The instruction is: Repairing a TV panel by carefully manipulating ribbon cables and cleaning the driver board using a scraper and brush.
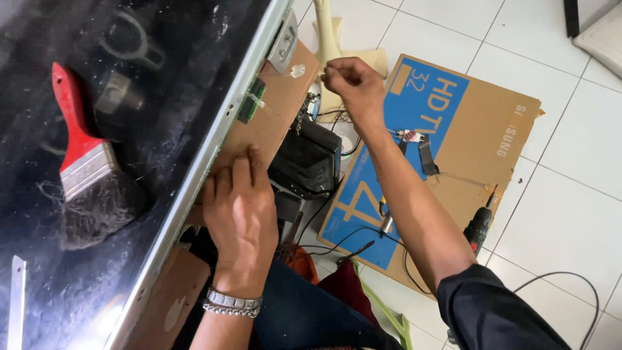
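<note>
The left hand (240, 207) lies flat, fingers spread, on a brown board (272, 116) that juts from under the edge of a dark panel (162, 78). The right hand (353, 84), beyond the board's far corner, pinches its fingertips together; what they hold is too small to make out. On the panel lies a red-handled paintbrush (81, 152). Right of the board, a flattened brown carton with a blue printed patch (453, 149) lies on the tiled floor, carrying a black electric screwdriver (478, 227). A black box (306, 162) sits half hidden beside the board.
</note>
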